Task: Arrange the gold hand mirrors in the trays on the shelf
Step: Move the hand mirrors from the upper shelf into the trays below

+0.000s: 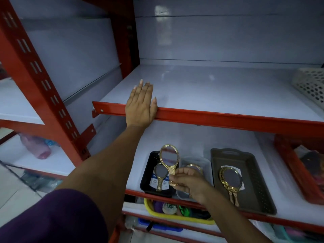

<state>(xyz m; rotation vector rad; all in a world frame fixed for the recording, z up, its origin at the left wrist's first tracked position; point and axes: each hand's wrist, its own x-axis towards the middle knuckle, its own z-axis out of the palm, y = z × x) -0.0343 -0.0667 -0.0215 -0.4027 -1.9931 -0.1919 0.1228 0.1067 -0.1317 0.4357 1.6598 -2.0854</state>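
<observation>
While my left hand (pixel 140 104) lies flat with its fingers spread on the front edge of the upper shelf (pixel 219 92), palm over the red lip, my right hand (pixel 189 183) is down at the lower shelf (pixel 175 137), pinching a gold hand mirror (pixel 169 159) by the bottom of its handle between thumb and fingertips. I see that mirror standing nearly upright, glass facing me, raised above the black tray (pixel 149 172). A second, smaller gold mirror (pixel 159 174) lies in that black tray, handle pointing toward the shelf's front edge, on top of some white and blue printed cards. Just beside the black tray, to its right, sits a clear tray (pixel 203 162), partly hidden behind my right hand; a gold rim shows inside it, though I cannot tell how many mirrors it holds. Farther right I see a brown tray (pixel 254 181) with oval gold mirrors (pixel 230 179) stacked together, handles toward the front. A red basket (pixel 287 165) sits at the far right of the same shelf, and a white perforated basket (pixel 310 83) stands on the upper shelf's right end. Below the lower shelf, a yellow basket (pixel 157 212) holds mixed small items I cannot make out clearly.
</observation>
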